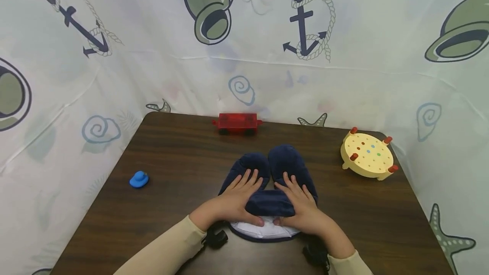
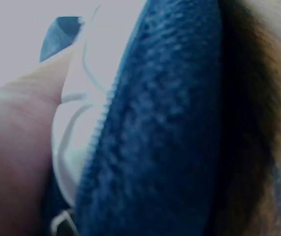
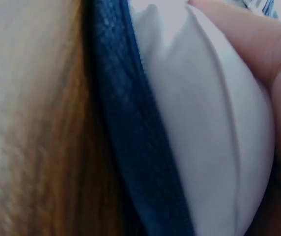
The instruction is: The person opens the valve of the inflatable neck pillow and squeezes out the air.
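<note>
A navy plush neck pillow (image 1: 292,164) lies on the table, its two rounded arms toward the far side. Its cover is unzipped along the near curve, where a white inner (image 1: 263,227) shows. My left hand (image 1: 237,200) spreads over the pillow's left side, thumb on the white part. On the other side my right hand (image 1: 302,209) lies the same way, fingers extended. Zipper teeth (image 2: 98,128) and a zipper pull (image 2: 63,222) appear in the left wrist view. Smooth white fabric (image 3: 204,123) bulges beside the navy edge (image 3: 135,137) in the right wrist view.
A red toy wagon (image 1: 237,122) stands at the table's far edge. A small blue rubber duck (image 1: 139,179) sits at the left. At the right is a round yellow toy (image 1: 368,154) with red-tipped pegs. A patterned curtain (image 1: 267,79) hangs behind the table (image 1: 179,156).
</note>
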Available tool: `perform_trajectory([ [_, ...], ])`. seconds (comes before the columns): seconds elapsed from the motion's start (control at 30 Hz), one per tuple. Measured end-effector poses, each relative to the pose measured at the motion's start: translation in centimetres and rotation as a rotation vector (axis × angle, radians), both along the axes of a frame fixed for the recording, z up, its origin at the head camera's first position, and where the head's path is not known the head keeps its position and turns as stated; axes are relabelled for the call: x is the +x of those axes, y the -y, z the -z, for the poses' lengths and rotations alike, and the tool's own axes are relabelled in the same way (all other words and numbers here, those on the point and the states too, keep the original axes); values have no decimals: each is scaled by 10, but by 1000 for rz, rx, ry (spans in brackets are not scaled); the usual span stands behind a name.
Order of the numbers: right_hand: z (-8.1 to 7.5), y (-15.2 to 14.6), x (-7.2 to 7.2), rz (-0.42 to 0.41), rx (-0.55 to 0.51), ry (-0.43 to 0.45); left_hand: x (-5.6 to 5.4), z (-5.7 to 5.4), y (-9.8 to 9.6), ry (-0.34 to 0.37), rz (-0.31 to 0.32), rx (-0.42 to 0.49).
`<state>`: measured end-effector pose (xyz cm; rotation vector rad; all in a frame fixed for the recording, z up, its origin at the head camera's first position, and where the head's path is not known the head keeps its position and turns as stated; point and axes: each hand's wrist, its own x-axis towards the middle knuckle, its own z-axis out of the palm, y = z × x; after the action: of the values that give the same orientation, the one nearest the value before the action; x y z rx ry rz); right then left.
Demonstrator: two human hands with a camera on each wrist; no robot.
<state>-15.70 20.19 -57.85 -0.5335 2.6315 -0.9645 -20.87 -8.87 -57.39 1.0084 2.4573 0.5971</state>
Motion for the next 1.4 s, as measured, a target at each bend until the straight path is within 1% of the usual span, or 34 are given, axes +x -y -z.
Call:
perform_trajectory([
  [0.2,-1,-5,-5,-58,-59,31,-3,-7,4,25,58,-19],
  [0.27,-2,-6,-6,-75,-74,33,-4,-9,5,20,73,-25],
  [0.37,-3,-7,-8,-72,-74,27,-5,-10,3,-8,71,-22],
  [0.47,-4,-7,-9,-54,-74,27,-6,-10,1,-19,47,-15],
  [0.67,-7,-4,-8,-33,-78,51,-6,-10,-2,34,-20,-22],
  [0.83,-6,-7,-8,-23,-97,46,-8,-7,-4,46,-46,16],
  [0.9,-6,-10,-9,-12,-118,54,-8,-7,-6,48,-66,37],
  [0.97,-7,-12,-8,21,-169,57,-8,-8,-8,39,-98,67],
  [1.03,-7,-13,-8,76,-243,59,-8,-11,-10,26,-168,120],
  [1.13,-9,-13,-7,150,-411,19,-7,-15,-13,-8,-305,264],
  [1.2,-9,-12,-6,172,-519,-31,-7,-17,-14,-82,-371,348],
  [1.23,-9,-11,-6,171,-555,-74,-6,-18,-14,-128,-386,379],
  [1.27,-9,-10,-5,172,-576,-122,-5,-19,-14,-176,-389,405],
  [1.33,-8,-7,-4,181,-602,-206,-2,-24,-11,-255,-368,464],
  [1.37,-7,-5,-3,197,-601,-241,0,-28,-10,-289,-345,498],
  [1.4,-7,-3,-2,212,-591,-272,2,-33,-9,-303,-304,544],
])
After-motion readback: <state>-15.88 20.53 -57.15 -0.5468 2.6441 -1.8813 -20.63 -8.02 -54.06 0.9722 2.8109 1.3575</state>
